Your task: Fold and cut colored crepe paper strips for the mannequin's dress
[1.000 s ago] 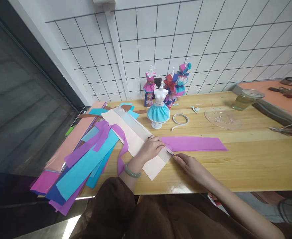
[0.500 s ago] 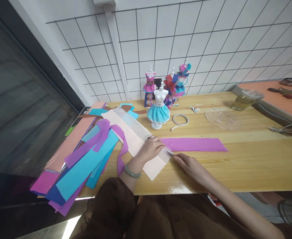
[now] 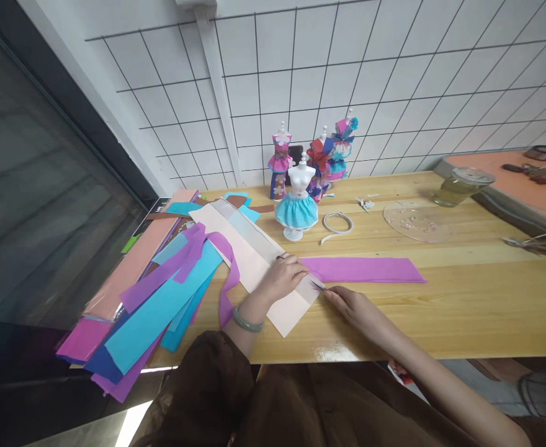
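In the head view, the left hand lies on the pale sheet, its fingers bent and close together, touching the surface; whether they pinch anything cannot be told. A bangle circles that wrist. The right hand, just to the right and slightly nearer, is closed around a small dark pointed tool, whose tip points left over the sheet's right end; its exact kind is too small to make out.

The sheet slants across the wooden table from far left to near right, with a translucent greyish band along its far side. A flat purple strip runs from beside the left hand's fingertips to the right. Beyond the hands stands a white mannequin in a turquoise skirt, with a white coil near it on the right. Coloured strips lie overlapping at left.
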Action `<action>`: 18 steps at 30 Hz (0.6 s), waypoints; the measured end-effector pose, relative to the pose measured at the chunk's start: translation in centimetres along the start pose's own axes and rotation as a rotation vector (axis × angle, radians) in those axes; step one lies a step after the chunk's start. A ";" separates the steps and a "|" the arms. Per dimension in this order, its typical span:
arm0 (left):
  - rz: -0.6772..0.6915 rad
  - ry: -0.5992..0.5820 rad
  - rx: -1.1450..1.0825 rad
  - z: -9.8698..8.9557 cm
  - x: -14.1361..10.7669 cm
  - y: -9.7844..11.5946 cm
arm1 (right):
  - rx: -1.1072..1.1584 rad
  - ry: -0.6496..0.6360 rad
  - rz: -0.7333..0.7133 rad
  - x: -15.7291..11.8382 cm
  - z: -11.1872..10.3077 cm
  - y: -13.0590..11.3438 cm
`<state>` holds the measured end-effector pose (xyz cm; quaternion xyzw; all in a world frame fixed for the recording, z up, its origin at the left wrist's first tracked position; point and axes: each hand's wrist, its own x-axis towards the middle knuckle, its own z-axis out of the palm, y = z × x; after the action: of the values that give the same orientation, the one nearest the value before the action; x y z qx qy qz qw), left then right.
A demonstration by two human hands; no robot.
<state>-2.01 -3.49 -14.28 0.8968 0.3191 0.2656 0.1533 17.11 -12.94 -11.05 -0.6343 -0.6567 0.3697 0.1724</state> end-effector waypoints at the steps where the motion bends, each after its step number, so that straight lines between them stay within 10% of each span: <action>1: 0.000 0.000 -0.001 0.0 0.0 0.0 | 0.001 0.000 0.000 0.0 0.0 0.0; 18: 0.009 -0.003 -0.007 0.1 0.0 -0.1 | -0.037 0.002 0.002 0.1 0.0 -0.1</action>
<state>-2.03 -3.44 -14.37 0.8981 0.3140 0.2658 0.1557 17.06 -12.86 -10.98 -0.6383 -0.6629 0.3569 0.1609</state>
